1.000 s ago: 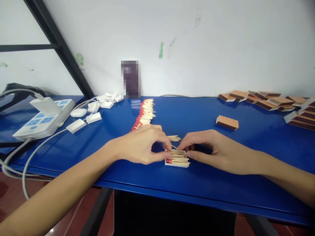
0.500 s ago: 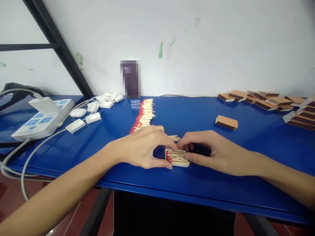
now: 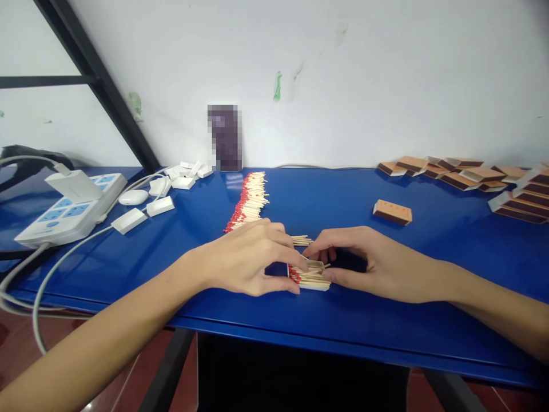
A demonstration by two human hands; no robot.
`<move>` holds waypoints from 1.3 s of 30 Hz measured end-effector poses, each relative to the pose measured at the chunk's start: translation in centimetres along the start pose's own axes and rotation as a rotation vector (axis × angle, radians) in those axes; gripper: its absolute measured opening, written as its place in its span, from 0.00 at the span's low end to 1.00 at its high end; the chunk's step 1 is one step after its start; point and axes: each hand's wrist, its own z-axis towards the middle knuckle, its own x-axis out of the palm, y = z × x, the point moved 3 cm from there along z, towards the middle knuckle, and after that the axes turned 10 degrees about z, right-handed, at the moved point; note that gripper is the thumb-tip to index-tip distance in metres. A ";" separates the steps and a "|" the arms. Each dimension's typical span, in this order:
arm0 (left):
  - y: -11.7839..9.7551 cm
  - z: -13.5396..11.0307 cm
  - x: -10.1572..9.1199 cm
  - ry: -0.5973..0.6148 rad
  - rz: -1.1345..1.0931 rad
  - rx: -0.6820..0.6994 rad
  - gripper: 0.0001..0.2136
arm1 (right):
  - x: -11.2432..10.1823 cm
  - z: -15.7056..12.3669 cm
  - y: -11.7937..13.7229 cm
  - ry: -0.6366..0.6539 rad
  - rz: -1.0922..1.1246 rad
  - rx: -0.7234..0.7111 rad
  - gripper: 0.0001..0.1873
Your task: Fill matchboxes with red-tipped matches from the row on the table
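Observation:
A small white matchbox tray [image 3: 315, 284] full of red-tipped matches sits near the front edge of the blue table [image 3: 343, 320]. My left hand [image 3: 249, 258] curls over the tray's left end, fingertips pressing on the matches. My right hand [image 3: 364, 263] holds the tray's right end, thumb along its near side and fingers behind it. A few loose matches [image 3: 301, 241] lie just behind the two hands.
A long row of matches [image 3: 250, 200] runs back towards the wall. One brown matchbox sleeve [image 3: 392, 212] lies alone at right; several more sleeves [image 3: 476, 178] are piled far right. White trays [image 3: 182, 176], a power strip [image 3: 68, 207] and cables [image 3: 64, 257] are at left.
My left fingers have come down from pinching above the tray to pressing on the matches in it. The right hand stays at the tray's right end.

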 end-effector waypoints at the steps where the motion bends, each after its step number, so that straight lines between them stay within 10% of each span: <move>1: 0.0 0.0 0.0 -0.002 0.008 0.005 0.13 | -0.1 0.0 0.0 0.015 0.003 -0.004 0.12; 39: -0.7 0.0 0.3 -0.063 0.256 0.099 0.12 | -0.3 0.5 -0.5 0.042 0.183 0.161 0.10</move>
